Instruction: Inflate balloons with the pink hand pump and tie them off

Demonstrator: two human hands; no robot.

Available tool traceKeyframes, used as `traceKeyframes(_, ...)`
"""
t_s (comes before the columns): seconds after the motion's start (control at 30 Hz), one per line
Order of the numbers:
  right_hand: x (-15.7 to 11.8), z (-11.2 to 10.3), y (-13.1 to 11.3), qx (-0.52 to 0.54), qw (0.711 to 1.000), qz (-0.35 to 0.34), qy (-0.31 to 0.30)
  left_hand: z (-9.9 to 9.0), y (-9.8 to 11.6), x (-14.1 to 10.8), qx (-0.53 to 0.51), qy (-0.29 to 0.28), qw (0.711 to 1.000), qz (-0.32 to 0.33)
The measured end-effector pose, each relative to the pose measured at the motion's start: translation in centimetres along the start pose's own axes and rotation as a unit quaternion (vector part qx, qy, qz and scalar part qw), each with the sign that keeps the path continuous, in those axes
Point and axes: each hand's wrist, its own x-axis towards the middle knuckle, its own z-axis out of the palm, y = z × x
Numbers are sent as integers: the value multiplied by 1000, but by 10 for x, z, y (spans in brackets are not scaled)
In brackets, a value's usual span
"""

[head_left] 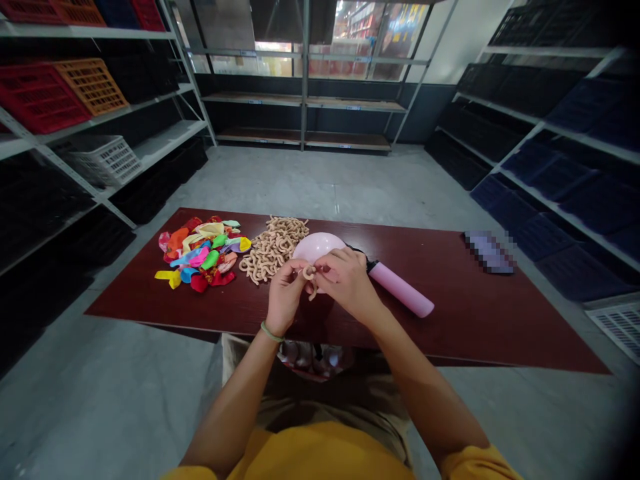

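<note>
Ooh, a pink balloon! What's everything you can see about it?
The pink balloon is pale, smooth and round, puffed up with shiny spots on top, and looks like thin rubber. It is just beyond the left hand and right hand, which partly hide it, with a heap of tan curls to its left and a pink tube to its right. Its neck is hidden, so I can't tell if it's tied.

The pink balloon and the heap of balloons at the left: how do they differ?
The pink balloon is blown up and rounded, while the heap of balloons looks limp. The pink balloon is one pale colour; the heap of balloons mixes red, yellow, blue, green and more. The pink balloon is by the left hand and right hand, which partly hide it; the heap of balloons lies apart from them. Both have smooth-looking surfaces.
</note>
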Motion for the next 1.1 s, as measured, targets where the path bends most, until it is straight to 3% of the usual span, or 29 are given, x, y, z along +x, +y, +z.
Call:
traceKeyframes(0.17,-1,-3,1,29,1000,1,-1,-2,1,1,-2,-3,1000,-11)
traceKeyframes(0.33,0,-10,7,87,994,-11,-59,-4,3,4,-29,-21,999,-32)
traceKeyframes(0.63,4,-7,6,49,998,0,-44,-7,0,4,-26,-42,998,-47)
traceKeyframes(0.8,4,-8,4,58,997,5,-48,-4,-1,3,-5,-9,1000,-25)
traceKeyframes(0.97,1,-4,-4,31,1000,5,-5,1,2,2,4,19,1000,1)
traceKeyframes(1.1,-1,-3,-2,13,1000,-16,5,3,6,2,-10,27,999,-21)
